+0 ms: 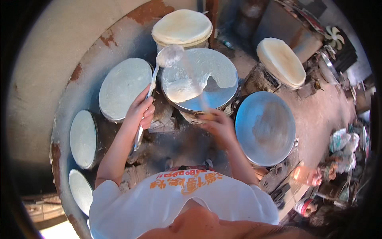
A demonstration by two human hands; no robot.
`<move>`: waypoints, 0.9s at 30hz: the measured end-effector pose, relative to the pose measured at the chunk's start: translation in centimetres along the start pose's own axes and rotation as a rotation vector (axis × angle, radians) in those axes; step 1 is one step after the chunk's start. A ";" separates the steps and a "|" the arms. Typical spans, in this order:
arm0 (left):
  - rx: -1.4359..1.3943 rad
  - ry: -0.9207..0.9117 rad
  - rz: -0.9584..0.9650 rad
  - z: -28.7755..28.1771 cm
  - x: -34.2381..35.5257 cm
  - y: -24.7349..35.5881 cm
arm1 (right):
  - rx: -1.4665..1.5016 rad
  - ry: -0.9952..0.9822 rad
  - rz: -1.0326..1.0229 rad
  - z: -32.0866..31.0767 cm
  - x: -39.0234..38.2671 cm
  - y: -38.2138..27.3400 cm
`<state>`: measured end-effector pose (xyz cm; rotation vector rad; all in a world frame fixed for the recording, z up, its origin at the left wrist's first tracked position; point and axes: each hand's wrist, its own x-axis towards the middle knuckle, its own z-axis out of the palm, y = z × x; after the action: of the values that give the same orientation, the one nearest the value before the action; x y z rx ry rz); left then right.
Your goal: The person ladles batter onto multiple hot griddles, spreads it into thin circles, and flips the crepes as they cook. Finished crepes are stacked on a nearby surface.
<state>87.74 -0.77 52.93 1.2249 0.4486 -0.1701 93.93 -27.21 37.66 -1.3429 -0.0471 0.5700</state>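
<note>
My left hand (142,109) is closed around the long handle of a ladle (170,56). The ladle's bowl is coated in pale batter and hangs beside the far left rim of the middle round griddle (218,95). Pale batter (199,65) covers most of that griddle, leaving bare metal at its near right. Over the batter, my right hand (219,126) grips a thin wooden stick (195,81), smeared by motion, so the shape of its far end cannot be made out.
Batter-covered griddles (125,88) curve along the left by a wall. Behind the middle one sits a griddle with a pale flatbread (182,27). Another flatbread (281,61), browned at its edge, lies at the far right. A bare griddle (265,128) stands right. Bags and jars (344,149) crowd the right edge.
</note>
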 end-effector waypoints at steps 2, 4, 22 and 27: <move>-0.300 -0.109 -0.056 -3.3 1.7 -1.2 | 0.215 0.022 0.060 10.4 3.6 3.0; -0.434 -0.205 -0.063 -6.5 1.1 -1.7 | 0.334 0.106 -0.044 17.9 10.0 9.6; -0.032 -0.135 0.173 -10.7 -6.0 -0.2 | 0.083 0.516 -0.114 17.5 0.5 11.1; -0.043 -0.154 0.158 -8.4 -4.6 -1.3 | 0.165 0.536 0.058 9.5 -4.9 8.0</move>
<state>81.11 6.10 51.52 1.1903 0.2190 -0.1181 83.49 -19.78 33.97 -1.3002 0.4679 0.2407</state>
